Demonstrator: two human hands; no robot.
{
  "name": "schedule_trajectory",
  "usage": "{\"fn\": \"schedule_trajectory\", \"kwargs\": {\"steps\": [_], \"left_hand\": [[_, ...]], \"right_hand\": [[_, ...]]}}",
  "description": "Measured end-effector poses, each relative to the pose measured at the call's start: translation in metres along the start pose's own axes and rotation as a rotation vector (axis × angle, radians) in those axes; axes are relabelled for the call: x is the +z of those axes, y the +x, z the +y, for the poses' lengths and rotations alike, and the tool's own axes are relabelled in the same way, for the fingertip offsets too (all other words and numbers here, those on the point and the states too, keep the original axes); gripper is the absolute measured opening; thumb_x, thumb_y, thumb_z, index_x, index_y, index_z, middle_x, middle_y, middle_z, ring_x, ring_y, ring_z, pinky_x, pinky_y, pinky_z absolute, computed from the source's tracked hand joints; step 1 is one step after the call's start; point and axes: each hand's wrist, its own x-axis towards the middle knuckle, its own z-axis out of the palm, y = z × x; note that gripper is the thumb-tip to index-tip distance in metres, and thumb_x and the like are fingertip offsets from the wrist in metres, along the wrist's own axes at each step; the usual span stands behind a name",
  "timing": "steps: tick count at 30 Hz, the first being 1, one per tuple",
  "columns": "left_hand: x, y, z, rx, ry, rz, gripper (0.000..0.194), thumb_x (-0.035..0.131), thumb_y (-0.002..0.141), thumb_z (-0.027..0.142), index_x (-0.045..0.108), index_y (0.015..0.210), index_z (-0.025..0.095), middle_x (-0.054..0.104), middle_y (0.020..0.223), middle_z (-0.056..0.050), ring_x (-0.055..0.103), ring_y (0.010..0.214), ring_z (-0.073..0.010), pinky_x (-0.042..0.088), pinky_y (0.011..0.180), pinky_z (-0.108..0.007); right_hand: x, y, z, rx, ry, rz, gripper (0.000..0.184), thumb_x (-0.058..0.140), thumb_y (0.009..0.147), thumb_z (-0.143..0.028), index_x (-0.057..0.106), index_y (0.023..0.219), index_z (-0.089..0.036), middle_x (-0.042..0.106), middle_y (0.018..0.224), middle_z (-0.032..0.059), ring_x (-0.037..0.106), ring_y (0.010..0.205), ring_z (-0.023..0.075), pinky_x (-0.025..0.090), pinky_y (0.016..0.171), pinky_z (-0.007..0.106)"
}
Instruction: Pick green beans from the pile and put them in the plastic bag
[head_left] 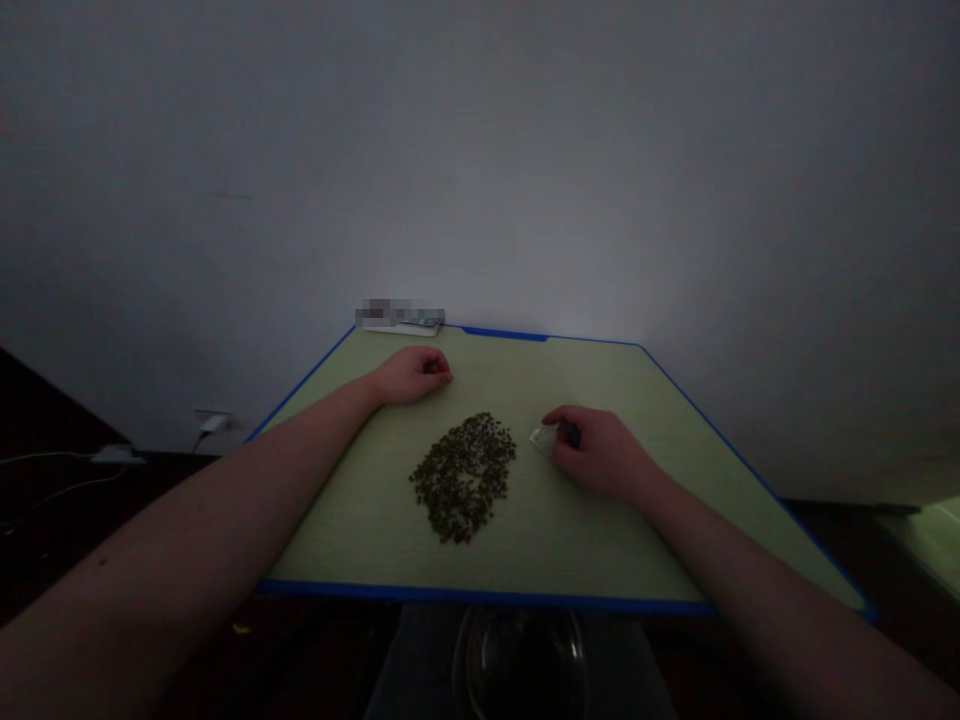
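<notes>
A loose, spread-out pile of small greenish-brown seeds or grains (465,478) lies near the middle of the pale green table (360,545). Behind the pile, to its left, my left hand (412,374) rests on the tabletop with its fingers curled in. Whether anything is inside those fingers is hidden. To the right of the pile, my right hand (604,450) is closed on a small clear plastic piece (541,438). The plastic's tip points toward the pile, a short way apart from it; its exact kind is too dim to tell.
A flat white object with a blurred top (401,325) lies at the far left table corner, against the wall (495,180). Below the near blue edge (480,597) sits a round clear bowl (521,665) at my lap. Cables and a plug (214,424) are at left.
</notes>
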Motion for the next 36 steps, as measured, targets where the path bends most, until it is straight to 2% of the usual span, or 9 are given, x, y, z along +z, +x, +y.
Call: {"fn": "schedule_trajectory", "kwargs": {"steps": [9, 16, 25, 34, 36], "left_hand": [[0.000, -0.001, 0.002, -0.017, -0.005, -0.002, 0.023, 0.056, 0.072, 0.038, 0.060, 0.076, 0.015, 0.054, 0.061, 0.001, 0.047, 0.058, -0.0112, 0.037, 0.055, -0.024], [0.000, -0.001, 0.001, -0.013, -0.013, -0.003, 0.023, 0.056, 0.071, 0.037, 0.060, 0.076, 0.015, 0.055, 0.063, 0.001, 0.048, 0.059, -0.0116, 0.038, 0.056, -0.024], [0.000, 0.000, 0.000, -0.001, 0.001, 0.001, 0.025, 0.056, 0.072, 0.039, 0.060, 0.076, 0.016, 0.055, 0.063, 0.001, 0.048, 0.058, -0.0110, 0.038, 0.056, -0.024], [0.000, -0.001, 0.000, -0.010, -0.022, -0.005, 0.025, 0.056, 0.071, 0.040, 0.060, 0.076, 0.016, 0.055, 0.063, 0.001, 0.049, 0.059, -0.0113, 0.038, 0.056, -0.024], [0.000, -0.001, 0.001, -0.016, -0.015, -0.005, 0.024, 0.056, 0.071, 0.039, 0.060, 0.076, 0.016, 0.055, 0.063, 0.001, 0.049, 0.059, -0.0114, 0.038, 0.056, -0.024]], "right_hand": [[0.006, 0.009, -0.004, -0.198, 0.047, -0.041, 0.041, 0.047, 0.071, -0.010, 0.066, 0.106, -0.016, 0.061, 0.070, 0.0015, 0.050, 0.059, 0.0112, 0.037, 0.058, 0.024], [0.003, 0.000, -0.002, -0.205, 0.155, -0.179, 0.036, 0.048, 0.066, -0.008, 0.067, 0.096, -0.017, 0.056, 0.062, -0.0024, 0.049, 0.055, 0.0100, 0.037, 0.055, 0.023], [0.006, 0.004, -0.002, -0.193, 0.140, -0.106, 0.036, 0.048, 0.071, -0.010, 0.066, 0.101, -0.016, 0.058, 0.065, -0.0012, 0.049, 0.057, 0.0107, 0.038, 0.057, 0.024], [0.001, -0.002, -0.005, -0.219, 0.218, -0.265, 0.037, 0.049, 0.066, -0.006, 0.066, 0.097, -0.017, 0.057, 0.065, -0.0019, 0.050, 0.058, 0.0105, 0.038, 0.055, 0.023], [0.001, -0.002, -0.004, -0.211, 0.219, -0.248, 0.037, 0.049, 0.066, -0.006, 0.066, 0.097, -0.017, 0.058, 0.066, -0.0018, 0.050, 0.058, 0.0104, 0.038, 0.056, 0.023]]}}
